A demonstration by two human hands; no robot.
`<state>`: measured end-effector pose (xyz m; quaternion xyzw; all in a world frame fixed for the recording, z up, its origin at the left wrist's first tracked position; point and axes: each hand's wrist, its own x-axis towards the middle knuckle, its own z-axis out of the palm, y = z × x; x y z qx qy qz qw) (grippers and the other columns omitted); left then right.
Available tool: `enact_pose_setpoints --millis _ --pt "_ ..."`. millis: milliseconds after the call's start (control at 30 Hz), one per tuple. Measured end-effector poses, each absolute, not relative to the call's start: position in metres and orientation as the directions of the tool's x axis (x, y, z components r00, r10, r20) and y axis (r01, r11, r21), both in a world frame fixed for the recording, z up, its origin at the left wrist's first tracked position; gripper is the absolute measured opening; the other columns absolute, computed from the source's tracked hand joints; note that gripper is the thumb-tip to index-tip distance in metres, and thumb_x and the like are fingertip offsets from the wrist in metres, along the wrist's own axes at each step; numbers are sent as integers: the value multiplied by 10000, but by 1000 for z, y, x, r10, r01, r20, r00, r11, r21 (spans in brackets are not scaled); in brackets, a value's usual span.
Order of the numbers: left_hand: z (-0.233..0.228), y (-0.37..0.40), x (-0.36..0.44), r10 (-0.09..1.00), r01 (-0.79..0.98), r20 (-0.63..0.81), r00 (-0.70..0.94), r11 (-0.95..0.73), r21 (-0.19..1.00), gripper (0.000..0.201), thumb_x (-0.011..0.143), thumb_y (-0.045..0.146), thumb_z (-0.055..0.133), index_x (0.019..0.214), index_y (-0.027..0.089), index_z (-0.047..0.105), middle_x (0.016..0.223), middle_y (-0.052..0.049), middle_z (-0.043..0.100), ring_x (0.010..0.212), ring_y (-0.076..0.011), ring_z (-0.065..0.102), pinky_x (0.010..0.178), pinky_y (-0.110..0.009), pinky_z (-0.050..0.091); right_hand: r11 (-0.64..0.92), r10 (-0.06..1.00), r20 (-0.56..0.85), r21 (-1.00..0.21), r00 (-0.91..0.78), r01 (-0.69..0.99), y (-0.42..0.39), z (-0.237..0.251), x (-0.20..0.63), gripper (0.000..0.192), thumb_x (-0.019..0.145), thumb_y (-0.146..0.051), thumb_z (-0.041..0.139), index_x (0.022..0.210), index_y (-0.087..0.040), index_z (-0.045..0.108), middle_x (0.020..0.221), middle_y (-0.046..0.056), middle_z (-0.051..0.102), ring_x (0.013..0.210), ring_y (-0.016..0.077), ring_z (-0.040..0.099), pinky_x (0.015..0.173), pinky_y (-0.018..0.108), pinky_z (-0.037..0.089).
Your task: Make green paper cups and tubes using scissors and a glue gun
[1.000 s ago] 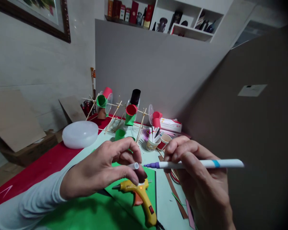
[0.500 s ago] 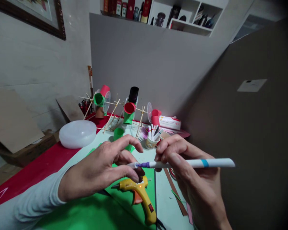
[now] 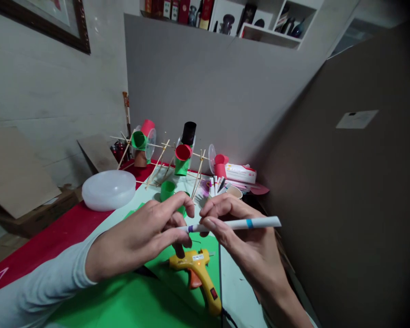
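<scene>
My right hand (image 3: 246,248) holds a slim white marker (image 3: 264,222) with a blue band, level across the view. The marker's white cap (image 3: 183,229) is pinched between the thumb and fingers of my left hand (image 3: 133,246). Cap and barrel meet at a thin purple band, and the purple nib is out of sight. Below both hands a yellow hot glue gun (image 3: 198,269) with an orange trigger lies on green sheet material (image 3: 123,300). A small orange light glows on the gun.
Stick frames (image 3: 160,159) carrying coloured paper tubes (image 3: 183,155) stand at the back. A translucent round container (image 3: 109,191) is on the left. Several markers (image 3: 216,184) stand upright beyond my right hand, near a paper cup (image 3: 237,192). A white package (image 3: 241,174) lies behind.
My right hand has moved left with the marker, bringing it into the cap in my left hand. The purple nib that showed before is covered now.
</scene>
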<state>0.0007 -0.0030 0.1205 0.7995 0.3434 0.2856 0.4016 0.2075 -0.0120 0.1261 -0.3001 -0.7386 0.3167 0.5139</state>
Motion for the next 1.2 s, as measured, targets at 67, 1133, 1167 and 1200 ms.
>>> enact_pose_setpoints --millis 67,1133,1167,1200 --pt "121 -3 0 784 288 161 600 -399 870 102 983 247 509 1053 265 437 787 65 730 706 -126 736 651 -213 533 546 811 510 -836 -285 57 -8 122 205 189 910 -291 700 747 -205 655 841 5 661 754 147 644 664 273 507" --pt "110 30 -10 811 551 46 583 -436 712 221 963 438 453 910 226 481 718 41 575 541 -136 580 547 -247 479 517 845 425 -805 -326 291 19 71 228 201 898 -351 710 1006 -202 791 920 53 785 816 191 687 735 285 499" --pt "109 29 -7 811 561 37 584 -436 704 251 965 466 435 913 224 480 708 41 568 525 -135 571 535 -248 471 524 844 422 -782 -331 338 16 66 228 221 917 -362 688 1026 -197 788 917 60 786 805 192 688 732 287 497" --pt "107 28 -4 811 572 27 585 -436 695 276 965 487 417 917 223 480 698 40 562 513 -136 563 523 -248 462 530 843 421 -756 -334 384 14 61 229 231 933 -363 670 1035 -191 786 910 66 784 797 193 685 734 290 493"
